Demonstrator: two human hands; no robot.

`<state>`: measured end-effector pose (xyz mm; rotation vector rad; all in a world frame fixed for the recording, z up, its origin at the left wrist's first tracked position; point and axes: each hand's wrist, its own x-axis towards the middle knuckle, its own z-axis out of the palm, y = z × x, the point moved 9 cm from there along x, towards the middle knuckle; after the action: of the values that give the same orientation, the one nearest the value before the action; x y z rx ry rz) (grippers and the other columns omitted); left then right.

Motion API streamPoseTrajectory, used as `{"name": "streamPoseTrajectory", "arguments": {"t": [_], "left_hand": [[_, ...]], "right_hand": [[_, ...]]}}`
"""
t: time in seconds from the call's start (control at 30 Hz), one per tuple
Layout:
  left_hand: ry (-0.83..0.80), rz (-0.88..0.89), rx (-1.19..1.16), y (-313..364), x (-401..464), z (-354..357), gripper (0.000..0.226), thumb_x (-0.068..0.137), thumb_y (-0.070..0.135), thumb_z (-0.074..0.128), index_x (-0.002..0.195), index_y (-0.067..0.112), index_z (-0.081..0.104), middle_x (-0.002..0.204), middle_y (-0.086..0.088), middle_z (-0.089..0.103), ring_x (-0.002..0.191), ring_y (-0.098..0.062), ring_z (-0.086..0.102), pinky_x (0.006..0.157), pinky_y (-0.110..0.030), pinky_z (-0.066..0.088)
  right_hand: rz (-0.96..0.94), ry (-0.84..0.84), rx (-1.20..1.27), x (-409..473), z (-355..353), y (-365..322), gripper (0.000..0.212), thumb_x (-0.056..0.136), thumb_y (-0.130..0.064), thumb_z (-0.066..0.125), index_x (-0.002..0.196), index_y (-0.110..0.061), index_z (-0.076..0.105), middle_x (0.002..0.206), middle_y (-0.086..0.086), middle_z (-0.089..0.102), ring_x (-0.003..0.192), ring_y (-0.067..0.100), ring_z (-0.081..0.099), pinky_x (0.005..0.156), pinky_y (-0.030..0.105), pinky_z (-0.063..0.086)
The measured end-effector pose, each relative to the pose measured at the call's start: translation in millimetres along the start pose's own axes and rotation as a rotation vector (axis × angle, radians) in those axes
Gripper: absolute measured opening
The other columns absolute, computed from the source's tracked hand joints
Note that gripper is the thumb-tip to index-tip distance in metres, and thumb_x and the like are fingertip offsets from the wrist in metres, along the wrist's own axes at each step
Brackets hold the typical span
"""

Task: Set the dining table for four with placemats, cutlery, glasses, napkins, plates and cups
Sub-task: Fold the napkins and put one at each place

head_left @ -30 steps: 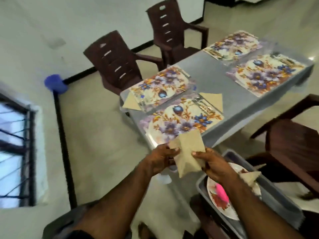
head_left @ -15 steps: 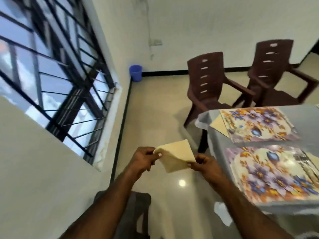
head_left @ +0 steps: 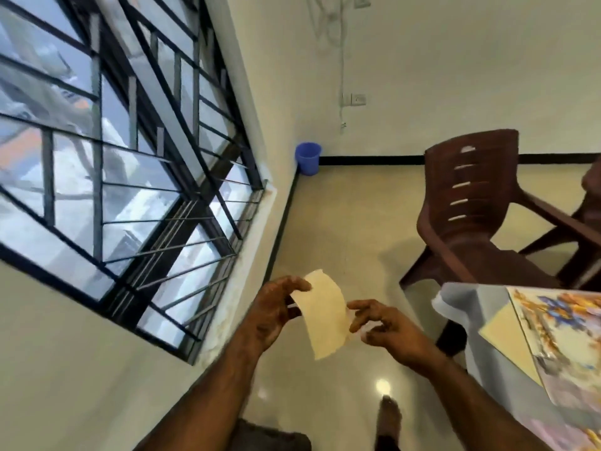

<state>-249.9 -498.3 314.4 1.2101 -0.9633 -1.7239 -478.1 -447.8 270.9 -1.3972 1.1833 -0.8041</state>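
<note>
A cream paper napkin (head_left: 325,315) hangs in the air over the floor, held between both hands. My left hand (head_left: 276,309) pinches its upper left edge. My right hand (head_left: 382,323) pinches its right edge with thumb and fingertips. At the right edge of the view stands the table corner (head_left: 455,299) with a grey cloth. A floral placemat (head_left: 566,340) lies on it, and a folded cream napkin (head_left: 505,336) sticks out from under the mat's left side.
A brown plastic chair (head_left: 471,219) stands behind the table corner, a second one partly seen at the far right. A barred window (head_left: 130,164) fills the left wall. A blue bucket (head_left: 307,162) sits in the room's corner. My foot (head_left: 390,418) is on the tiled floor.
The view has swung left, away from the table, toward the window and wall. The napkin has been turned from lying flat between the hands to hanging upright, both hands still holding it.
</note>
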Motion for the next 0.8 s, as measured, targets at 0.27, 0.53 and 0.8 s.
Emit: {"name": "streamPoseTrajectory", "arguments": {"t": [0.27, 0.53, 0.8], "left_hand": [[0.010, 0.024, 0.130, 66.6, 164.3, 53.9, 0.027, 0.070, 0.005, 0.088, 0.085, 0.014, 0.068, 0.094, -0.005, 0.065, 0.086, -0.023, 0.064, 0.067, -0.031, 0.054], [-0.014, 0.026, 0.028, 130.3, 331.5, 53.2, 0.036, 0.087, -0.005, 0.075, 0.121, 0.004, 0.065, 0.106, -0.012, 0.072, 0.090, -0.025, 0.070, 0.067, -0.034, 0.060], [-0.113, 0.009, 0.071, 205.1, 541.1, 49.4, 0.035, 0.090, -0.003, 0.075, 0.121, 0.011, 0.067, 0.110, -0.013, 0.076, 0.096, -0.025, 0.071, 0.074, -0.034, 0.060]], "right_hand": [[0.160, -0.046, 0.243, 166.3, -102.3, -17.6, 0.078, 0.077, -0.049, 0.085, 0.146, -0.036, 0.051, 0.137, -0.012, 0.066, 0.125, 0.009, 0.063, 0.100, 0.035, 0.055], [0.197, 0.012, 0.374, 320.3, -189.5, -38.5, 0.041, 0.082, -0.017, 0.087, 0.120, -0.007, 0.076, 0.118, 0.016, 0.077, 0.113, 0.039, 0.071, 0.098, 0.049, 0.057], [0.097, 0.167, 0.552, 502.8, -266.2, -56.3, 0.064, 0.079, 0.000, 0.081, 0.138, -0.011, 0.061, 0.131, 0.015, 0.071, 0.121, 0.032, 0.067, 0.100, 0.044, 0.055]]}}
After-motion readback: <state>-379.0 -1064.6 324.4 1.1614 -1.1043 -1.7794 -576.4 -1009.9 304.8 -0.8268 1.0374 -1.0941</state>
